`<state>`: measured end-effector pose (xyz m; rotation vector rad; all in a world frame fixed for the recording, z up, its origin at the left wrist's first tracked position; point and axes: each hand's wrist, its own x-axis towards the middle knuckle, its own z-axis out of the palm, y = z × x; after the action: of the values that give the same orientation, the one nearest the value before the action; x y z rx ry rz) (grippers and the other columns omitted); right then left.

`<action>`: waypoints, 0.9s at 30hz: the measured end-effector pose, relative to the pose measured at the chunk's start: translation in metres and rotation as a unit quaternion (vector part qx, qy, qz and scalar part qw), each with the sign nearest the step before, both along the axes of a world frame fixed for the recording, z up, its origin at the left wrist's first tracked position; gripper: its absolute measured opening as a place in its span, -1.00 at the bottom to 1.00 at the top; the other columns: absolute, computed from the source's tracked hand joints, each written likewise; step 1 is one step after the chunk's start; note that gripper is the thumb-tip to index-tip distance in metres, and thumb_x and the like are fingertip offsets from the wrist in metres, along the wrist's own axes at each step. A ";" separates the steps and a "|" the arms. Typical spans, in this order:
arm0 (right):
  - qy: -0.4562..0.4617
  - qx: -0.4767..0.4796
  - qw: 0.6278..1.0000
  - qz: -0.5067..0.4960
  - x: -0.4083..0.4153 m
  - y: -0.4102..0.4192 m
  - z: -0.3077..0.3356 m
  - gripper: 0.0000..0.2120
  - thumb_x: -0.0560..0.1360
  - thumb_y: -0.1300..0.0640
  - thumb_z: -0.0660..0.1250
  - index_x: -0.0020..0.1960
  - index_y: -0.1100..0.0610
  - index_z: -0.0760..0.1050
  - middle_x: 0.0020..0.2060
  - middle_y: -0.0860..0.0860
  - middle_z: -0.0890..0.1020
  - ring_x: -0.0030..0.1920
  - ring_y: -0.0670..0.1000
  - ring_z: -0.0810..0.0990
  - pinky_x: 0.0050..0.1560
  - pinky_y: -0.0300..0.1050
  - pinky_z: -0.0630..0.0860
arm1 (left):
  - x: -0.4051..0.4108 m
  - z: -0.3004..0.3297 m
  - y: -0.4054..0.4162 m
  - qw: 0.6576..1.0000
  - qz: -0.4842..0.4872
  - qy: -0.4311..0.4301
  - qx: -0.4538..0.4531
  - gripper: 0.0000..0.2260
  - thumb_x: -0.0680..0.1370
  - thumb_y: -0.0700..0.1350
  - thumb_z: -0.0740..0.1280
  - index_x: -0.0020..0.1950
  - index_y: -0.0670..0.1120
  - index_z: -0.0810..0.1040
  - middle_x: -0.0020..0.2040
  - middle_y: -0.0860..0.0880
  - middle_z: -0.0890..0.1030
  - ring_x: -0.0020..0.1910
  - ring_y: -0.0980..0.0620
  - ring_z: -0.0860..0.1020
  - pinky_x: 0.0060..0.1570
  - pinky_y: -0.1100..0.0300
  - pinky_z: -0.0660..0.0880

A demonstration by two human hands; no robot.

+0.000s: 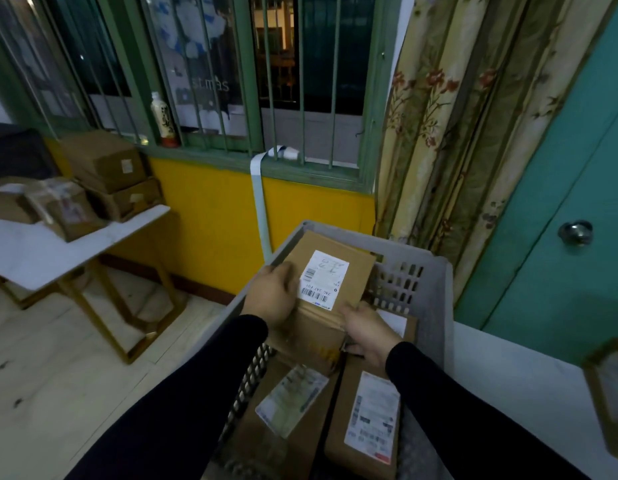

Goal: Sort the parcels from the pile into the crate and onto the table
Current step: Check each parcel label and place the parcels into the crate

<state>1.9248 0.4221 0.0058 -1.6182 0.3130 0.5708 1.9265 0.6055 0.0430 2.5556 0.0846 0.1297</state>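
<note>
- Head view, grey perforated plastic crate point(435, 271): stands in front of the person, beside a pale worktop at the right; its far left corner points toward the yellow wall.
- Flat brown cardboard parcel with a white barcode label point(335, 268): held over the far left corner of the crate, label up, tilted, its far end near the crate rim; whether it rests on that rim I cannot tell.
- Left hand point(271, 296): fingers curled over the parcel's left edge, gripping it.
- Right hand point(368, 332): fingers bent round the parcel's near right corner, gripping from that side.
- Two brown cardboard parcels with white labels point(364, 410): lying flat side by side at the near end of the crate, below the held parcel; another labelled one shows partly at the crate's right wall.
- White-topped table with a gold metal frame point(41, 258): well apart to the left, carrying several brown cardboard boxes point(103, 161) stacked at its far edge.
- Step in hand, as judged: setting this parcel into the crate.
- Next move, as judged: lower it flat onto the parcels beneath, then let go with both hands.
</note>
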 end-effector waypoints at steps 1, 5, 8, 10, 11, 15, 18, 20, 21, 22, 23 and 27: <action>0.003 0.003 1.000 -0.006 0.005 0.000 -0.002 -0.34 0.69 -0.15 0.12 0.66 0.01 -0.07 0.63 -0.03 0.14 0.53 0.15 0.30 0.46 0.22 0.36 | 0.006 -0.005 -0.001 1.000 -0.008 -0.002 0.014 -0.67 0.68 -0.07 0.22 0.42 -0.15 0.46 0.32 -0.27 0.51 0.32 -0.25 0.44 0.26 0.01 0.37; -0.019 -0.020 0.999 -0.023 0.021 0.001 -0.011 -0.36 0.70 -0.15 0.08 0.66 0.02 -0.10 0.63 0.00 0.13 0.57 0.16 0.23 0.49 0.19 0.31 | 0.019 -0.023 -0.003 0.997 -0.037 -0.013 0.067 -0.54 0.65 0.12 0.05 0.41 -0.07 0.49 0.34 -0.27 0.44 0.38 -0.29 0.35 0.36 -0.06 0.33; -0.057 -0.034 0.997 -0.040 0.025 0.002 -0.013 -0.46 0.71 -0.10 0.08 0.62 0.05 0.08 0.52 0.01 0.35 0.42 0.12 0.39 0.43 0.12 0.38 | 0.028 -0.033 -0.002 0.993 -0.046 -0.008 0.110 -0.38 0.60 0.21 -0.10 0.46 -0.06 0.47 0.50 -0.28 0.34 0.52 -0.28 0.21 0.49 -0.09 0.20; -0.081 -0.041 0.995 -0.031 0.024 0.006 -0.014 -0.50 0.71 -0.09 0.11 0.59 0.04 0.15 0.45 0.02 0.43 0.25 0.07 0.45 0.35 0.05 0.44 | 0.030 -0.039 -0.001 0.990 -0.058 0.000 0.131 -0.32 0.59 0.25 -0.14 0.45 -0.08 0.48 0.51 -0.24 0.34 0.52 -0.25 0.22 0.51 -0.07 0.17; -0.086 -0.044 0.995 -0.026 0.023 0.007 -0.013 -0.51 0.71 -0.10 0.11 0.58 0.03 0.16 0.44 0.02 0.45 0.22 0.05 0.45 0.30 0.01 0.44 | 0.030 -0.042 -0.001 0.990 -0.060 -0.004 0.127 -0.28 0.57 0.27 -0.17 0.45 -0.10 0.49 0.49 -0.24 0.37 0.49 -0.25 0.26 0.50 -0.06 0.19; -0.083 -0.045 0.995 -0.023 0.021 0.008 -0.010 -0.48 0.70 -0.12 0.11 0.60 0.00 0.14 0.47 0.01 0.42 0.37 0.10 0.44 0.31 -0.01 0.40 | 0.038 -0.053 0.000 0.989 -0.062 0.009 0.133 -0.23 0.57 0.26 -0.24 0.49 -0.15 0.43 0.47 -0.28 0.40 0.48 -0.30 0.31 0.50 -0.11 0.20; -0.060 -0.039 0.997 -0.021 0.020 0.005 -0.009 -0.37 0.66 -0.22 0.13 0.64 -0.03 0.07 0.53 -0.02 0.36 0.47 0.12 0.39 0.47 0.09 0.35 | 0.038 -0.052 -0.002 0.988 -0.054 0.051 0.132 -0.18 0.55 0.26 -0.39 0.56 -0.09 0.32 0.53 -0.19 0.35 0.53 -0.23 0.23 0.52 -0.08 0.12; -0.044 -0.026 0.998 -0.024 0.018 0.001 -0.001 -0.37 0.67 -0.24 0.10 0.65 -0.03 0.07 0.55 -0.01 0.33 0.49 0.13 0.37 0.49 0.12 0.34 | 0.029 -0.042 -0.004 0.993 -0.043 0.047 0.104 -0.26 0.57 0.23 -0.28 0.55 -0.08 0.34 0.51 -0.18 0.35 0.52 -0.21 0.26 0.54 -0.04 0.12; -0.042 -0.028 0.998 -0.026 0.016 -0.001 0.005 -0.40 0.69 -0.20 0.08 0.65 -0.01 0.07 0.56 -0.01 0.32 0.50 0.14 0.35 0.48 0.09 0.33 | 0.024 -0.037 -0.006 0.994 -0.045 0.039 0.097 -0.31 0.58 0.20 -0.22 0.53 -0.09 0.36 0.49 -0.17 0.37 0.50 -0.21 0.28 0.53 -0.02 0.13; -0.048 -0.036 0.998 -0.026 0.012 -0.004 0.011 -0.42 0.71 -0.16 0.07 0.65 0.02 0.07 0.56 0.00 0.30 0.52 0.14 0.32 0.47 0.06 0.30 | 0.017 -0.029 -0.007 0.994 -0.045 0.029 0.092 -0.34 0.60 0.19 -0.18 0.52 -0.09 0.37 0.47 -0.16 0.39 0.49 -0.20 0.30 0.53 0.00 0.14; -0.057 -0.046 0.997 -0.028 0.010 -0.007 0.015 -0.43 0.72 -0.13 0.07 0.64 0.06 0.08 0.57 0.02 0.29 0.53 0.13 0.30 0.46 0.03 0.28 | 0.013 -0.024 -0.007 0.994 -0.047 0.025 0.094 -0.37 0.63 0.19 -0.16 0.52 -0.09 0.37 0.47 -0.15 0.39 0.49 -0.20 0.30 0.52 0.01 0.14; -0.116 -0.079 0.989 -0.037 -0.002 -0.016 0.031 -0.45 0.70 -0.16 0.10 0.61 0.06 0.17 0.56 0.01 0.32 0.51 0.11 0.34 0.43 0.02 0.32 | 0.002 0.002 -0.011 0.994 -0.043 0.031 0.095 -0.54 0.74 0.05 -0.01 0.58 -0.12 0.29 0.55 -0.19 0.33 0.54 -0.17 0.25 0.52 0.03 0.16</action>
<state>1.9226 0.4062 0.0373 -1.7990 0.2474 0.3024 1.9281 0.5946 0.0450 2.7493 -0.0141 0.0258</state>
